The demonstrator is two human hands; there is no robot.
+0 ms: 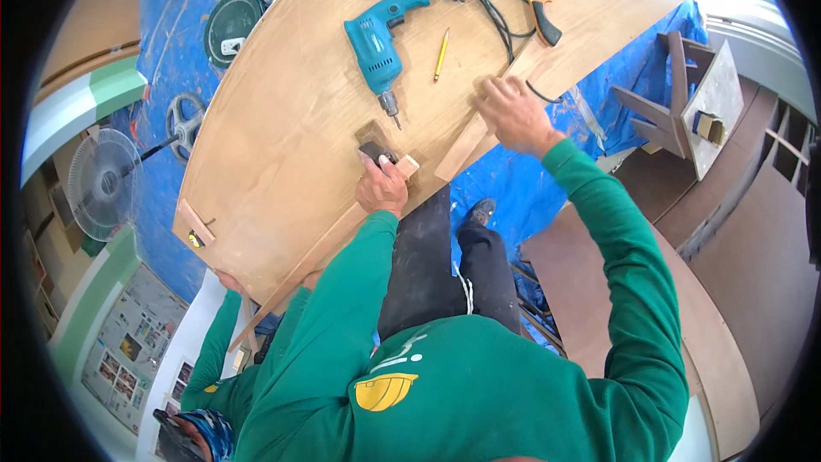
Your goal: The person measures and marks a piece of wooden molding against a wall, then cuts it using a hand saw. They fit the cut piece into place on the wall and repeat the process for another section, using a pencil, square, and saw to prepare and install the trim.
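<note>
My left hand (382, 188) is at the near edge of a curved plywood panel (282, 111), its fingers closed round a small dark block (375, 152) with a brown wooden part in front. The block's exact kind is unclear. Under that hand a long thin wood strip (329, 235) follows the panel's edge. My right hand (517, 115) is over a second, flat wood strip (462, 145); its fingers are bent and blurred, so their grip cannot be made out. A teal corded drill (376, 43) lies beyond my left hand, with a yellow pencil (442, 55) to its right.
A handsaw (542, 4) with an orange and black handle lies by the drill's black cord (492, 13). A tape measure (197, 239) sits at the panel's left end, near a co-worker's hand (227, 281). A fan (104, 184) stands left; wooden pieces (684, 103) stand right.
</note>
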